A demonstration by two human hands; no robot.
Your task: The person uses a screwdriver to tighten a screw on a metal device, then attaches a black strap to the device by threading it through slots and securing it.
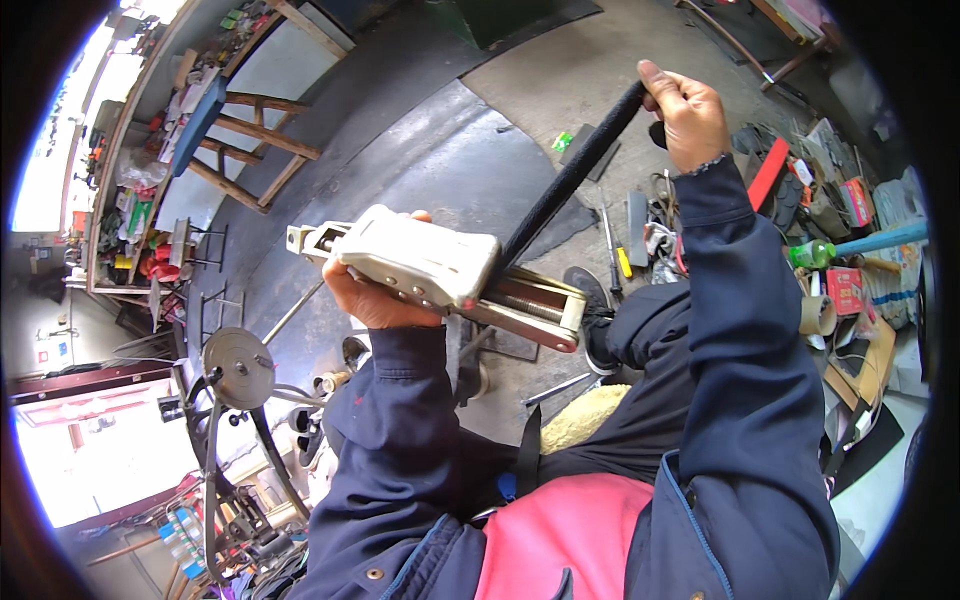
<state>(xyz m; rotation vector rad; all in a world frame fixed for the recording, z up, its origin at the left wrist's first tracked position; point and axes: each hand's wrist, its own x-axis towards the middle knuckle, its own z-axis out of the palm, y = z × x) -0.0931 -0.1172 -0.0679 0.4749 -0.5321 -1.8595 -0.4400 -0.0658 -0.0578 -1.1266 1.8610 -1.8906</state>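
The cream-coloured, boxy metal hand tool with a coil spring and a reddish end (440,275) is held up in mid-air over the person's lap, not resting on any surface. The left hand (375,295) is clamped round its underside, thumb side over the top edge, knuckles toward the camera. A long black rubbery strip (572,175) comes out of the tool's far end, right by the spring, and runs up at a slant to the right hand (690,110), whose fingers are closed tight on the strip's upper end.

Looks to me like the feeding/pulling step: strip is taut btwn tool & right hand, so it's being drawn through or seated in the tool. I can't tell whether the tool's clamp actually bites the strip; that spot is hidden behind the body. Next move prob. calls for keeping the strip straight & in line w/ the tool's slot while the left hand holds the body steady, no twist.

Around: dark round rubber mat (440,160) on the concrete floor below, loose hand tools incl. a yellow-handled screwdriver (622,262) by the mat's right edge, a wooden trestle (262,140) at the mat's far-left edge, a grey metal disc on a stand (238,368) near-left.
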